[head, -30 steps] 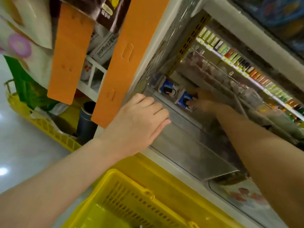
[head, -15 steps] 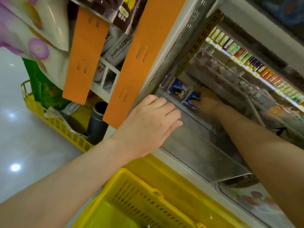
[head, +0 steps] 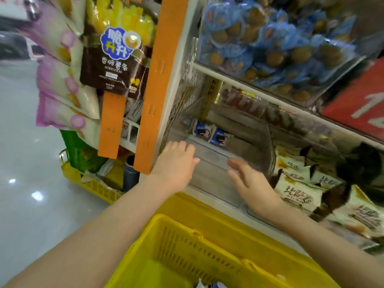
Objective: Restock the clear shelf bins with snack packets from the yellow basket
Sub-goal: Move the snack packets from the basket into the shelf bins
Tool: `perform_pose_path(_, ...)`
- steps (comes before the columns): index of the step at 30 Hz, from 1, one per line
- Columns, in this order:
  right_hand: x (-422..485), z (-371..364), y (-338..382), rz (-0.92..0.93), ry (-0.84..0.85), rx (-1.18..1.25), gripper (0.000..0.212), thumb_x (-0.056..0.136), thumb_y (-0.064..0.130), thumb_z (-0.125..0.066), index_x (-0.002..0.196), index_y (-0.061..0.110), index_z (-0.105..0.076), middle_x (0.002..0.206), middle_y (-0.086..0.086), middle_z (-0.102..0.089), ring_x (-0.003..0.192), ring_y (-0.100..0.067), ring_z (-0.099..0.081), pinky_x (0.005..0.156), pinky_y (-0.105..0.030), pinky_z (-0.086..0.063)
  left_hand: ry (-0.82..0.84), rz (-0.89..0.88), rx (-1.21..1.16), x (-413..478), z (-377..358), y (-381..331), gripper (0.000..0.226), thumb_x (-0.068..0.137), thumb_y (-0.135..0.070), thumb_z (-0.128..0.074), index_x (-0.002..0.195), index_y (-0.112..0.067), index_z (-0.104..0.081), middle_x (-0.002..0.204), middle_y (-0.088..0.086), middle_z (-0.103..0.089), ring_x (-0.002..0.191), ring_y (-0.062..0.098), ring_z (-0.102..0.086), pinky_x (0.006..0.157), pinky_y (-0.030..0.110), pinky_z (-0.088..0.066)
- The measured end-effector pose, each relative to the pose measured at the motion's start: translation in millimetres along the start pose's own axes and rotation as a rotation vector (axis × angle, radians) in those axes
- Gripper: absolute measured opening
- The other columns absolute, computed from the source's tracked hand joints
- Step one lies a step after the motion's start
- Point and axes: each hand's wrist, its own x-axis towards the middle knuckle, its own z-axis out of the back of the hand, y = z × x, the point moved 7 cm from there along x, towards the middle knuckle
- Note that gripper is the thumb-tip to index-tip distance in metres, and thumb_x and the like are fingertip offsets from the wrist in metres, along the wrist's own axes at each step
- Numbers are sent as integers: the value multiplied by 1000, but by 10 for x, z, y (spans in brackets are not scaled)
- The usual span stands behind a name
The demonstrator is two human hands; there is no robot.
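Steadying clear bin (head: 212, 175) with loose-fingered left hand (head: 176, 162) on its rim, right hand (head: 250, 185) spread empty, likely bound for yellow basket (head: 182, 224).

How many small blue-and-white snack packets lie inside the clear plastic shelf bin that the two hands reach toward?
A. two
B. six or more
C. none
A: two blue-and-white snack packets lie side by side at the back of the clear plastic shelf bin.
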Motion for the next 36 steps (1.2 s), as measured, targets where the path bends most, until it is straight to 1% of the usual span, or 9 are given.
perform_pose_path(6, -690, -140, -61, 214, -148, -239, 46, 96, 25, -46, 141, 19, -36, 147, 11, -23, 139, -2, -14, 110, -9, 1, -118, -61, -40, -444, 43, -516, 34, 99, -34, -32, 124, -16, -46, 118, 4, -49, 107, 21, -45, 87, 33, -36)
perform_pose_path(8, -912, -271, -176, 198, -157, -160, 45, 96, 26, -45, 139, 24, -36, 144, 15, -22, 135, 2, -18, 110, -10, -7, -120, -82, -56, -709, -117, -599, 32, 98, -34, -31, 122, -19, -48, 115, 1, -50, 106, 19, -44, 87, 32, -34)
perform_pose_path(11, -1222, -624, -440, 149, -169, -154, 39, 92, 22, -53, 130, 14, -51, 130, 2, -52, 122, -14, -48, 103, -18, -31, 14, 55, -59, -1174, -595, -436, 34, 99, -34, -28, 128, -21, -44, 120, -1, -48, 110, 19, -42, 90, 32, -32)
perform_pose_path(13, -1371, -981, -660, 67, -78, -229, 37, 92, 22, -56, 127, 11, -52, 121, -4, -58, 114, -22, -55, 96, -28, -41, 141, 191, 4, -1478, -958, -191, 40, 100, -36, -27, 136, -21, -34, 128, 1, -43, 116, 20, -40, 95, 32, -30)
perform_pose_path(16, -1554, -1559, -1134, -164, 173, -250, 38, 100, 31, -37, 136, 18, -38, 132, 2, -46, 124, -16, -42, 102, -25, -33, 246, 402, 26, -1853, -1301, 179, 44, 98, -34, -34, 137, -15, -30, 131, 7, -42, 119, 24, -41, 96, 33, -31)
perform_pose_path(20, -1870, -2211, -1563, -369, 449, -123, 45, 101, 30, -37, 143, 18, -27, 143, -3, -38, 122, -18, -47, 94, -29, -43, 245, 602, -142, -2206, -1524, 548, 41, 96, -22, -43, 134, -6, -38, 125, 18, -48, 115, 35, -47, 93, 43, -36)
perform_pose_path(23, -2113, -2599, -1638, -431, 592, 46, 51, 100, 27, -42, 145, 15, -24, 148, -7, -34, 122, -21, -49, 97, -32, -44, 233, 682, -225, -2307, -1606, 757, 34, 98, -22, -37, 129, -8, -43, 121, 19, -55, 108, 37, -54, 83, 41, -41)
perform_pose_path(29, -2317, -3000, -1650, -487, 636, 33, 66, 95, 26, -53, 148, 11, -16, 154, -7, -15, 135, -24, -35, 108, -34, -36, 188, 650, -235, -2336, -1648, 891, 28, 99, -30, -36, 108, -8, -51, 94, 23, -64, 89, 42, -59, 68, 41, -40)
perform_pose_path(36, -2307, -3134, -1711, -470, 735, -148, 65, 91, 39, -58, 145, 17, -28, 141, -6, -43, 134, -25, -32, 112, -35, -28, 132, 691, -222, -2459, -1642, 896, 31, 99, -35, -32, 109, -12, -49, 92, 19, -64, 87, 41, -59, 65, 39, -38)
